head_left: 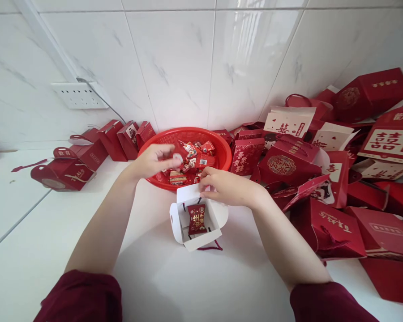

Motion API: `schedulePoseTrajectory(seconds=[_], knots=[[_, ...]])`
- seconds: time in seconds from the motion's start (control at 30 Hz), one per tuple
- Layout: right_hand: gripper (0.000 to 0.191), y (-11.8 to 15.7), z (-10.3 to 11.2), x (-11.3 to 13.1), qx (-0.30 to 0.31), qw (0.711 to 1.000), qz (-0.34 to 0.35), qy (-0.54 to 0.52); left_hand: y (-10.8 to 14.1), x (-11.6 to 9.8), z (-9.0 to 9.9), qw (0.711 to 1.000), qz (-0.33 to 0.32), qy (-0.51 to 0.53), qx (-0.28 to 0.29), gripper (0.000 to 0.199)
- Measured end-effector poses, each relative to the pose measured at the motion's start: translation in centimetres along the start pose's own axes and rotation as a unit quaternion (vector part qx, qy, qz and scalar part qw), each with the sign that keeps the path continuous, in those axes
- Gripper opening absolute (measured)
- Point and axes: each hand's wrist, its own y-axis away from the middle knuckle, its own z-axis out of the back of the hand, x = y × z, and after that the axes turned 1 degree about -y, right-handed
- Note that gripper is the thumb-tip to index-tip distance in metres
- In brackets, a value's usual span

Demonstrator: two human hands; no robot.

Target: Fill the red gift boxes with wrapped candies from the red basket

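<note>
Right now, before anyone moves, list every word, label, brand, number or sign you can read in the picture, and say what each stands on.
"生" and "子": red-wrapped packet in the open white box; its other characters are unclear.
"囍": cream panel of the far-right gift box.
"歡": red top above it.
"囍": upright cream flap.
"吾家有": standing red carton.
Too small or blurred: the basket packets' print, remaining boxes' lettering.

Basket (pixel 227 154): glossy perforated plastic. Wall tiles (pixel 177 67): smooth, shiny. Boxes (pixel 287 163): smooth card. Bench (pixel 147 273): smooth, low sheen. Sleeves (pixel 83 297): matt cloth.
</note>
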Motion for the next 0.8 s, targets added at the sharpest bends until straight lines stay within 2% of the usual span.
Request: schedulePoseTrajectory(seconds=[0.07,0.13,0.17,0.23,0.3,0.4,0.43,0.47,0.5,0.53,0.6,0.67,0.8], knots=[[0.02,0.0,0.0,0.0,-0.003,1.0,0.005,0.008,2.2,-2.6,-1.2,0.989,0.009,-0.068,0.131,0.029],[0.019,-0.1,0.1,-0.1,-0.005,1.0,0.008,0.01,3.9,-4.8,-2.1,0.966,0.035,-0.127,0.223,0.026],[0.019,-0.1,0.1,-0.1,-0.005,1.0,0.009,0.009,4.5,-5.7,-2.3,0.957,0.052,-0.143,0.249,0.026],[0.019,-0.1,0.1,-0.1,-0.005,1.0,0.01,0.007,4.8,-6.7,-2.0,0.954,0.07,-0.16,0.243,0.032],[0.019,-0.1,0.0,0.0,-0.008,1.0,0.009,0.013,3.8,-6.7,-0.9,0.968,0.059,-0.178,0.167,0.035],[0.02,-0.1,-0.1,0.1,-0.013,1.0,0.002,0.02,0.5,-4.4,1.4,0.975,0.059,-0.212,0.04,0.032],[0.02,-0.1,-0.2,0.2,-0.014,1.0,-0.001,0.022,-0.9,-3.1,1.9,0.973,0.082,-0.213,0.04,0.031],[0.021,0.0,-0.2,0.3,-0.014,1.0,-0.003,0.024,-2.2,-1.8,2.3,0.967,0.125,-0.205,0.088,0.03],[0.021,0.0,-0.2,0.4,-0.013,1.0,-0.005,0.025,-3.5,-0.4,2.4,0.948,0.181,-0.191,0.179,0.027],[0.021,0.0,-0.2,0.5,-0.012,1.0,-0.007,0.027,-4.7,0.8,2.3,0.935,0.204,-0.182,0.227,0.027],[0.021,0.0,-0.1,0.7,-0.011,0.999,-0.012,0.034,-6.4,3.0,1.7,0.918,0.227,-0.171,0.277,0.033],[0.021,-0.1,0.0,0.9,-0.009,0.999,-0.015,0.046,-7.3,4.6,1.1,0.916,0.23,-0.174,0.277,0.041],[0.019,-0.2,0.4,1.1,0.002,0.998,-0.02,0.064,-7.7,7.0,0.8,0.919,0.241,-0.218,0.221,0.06]])
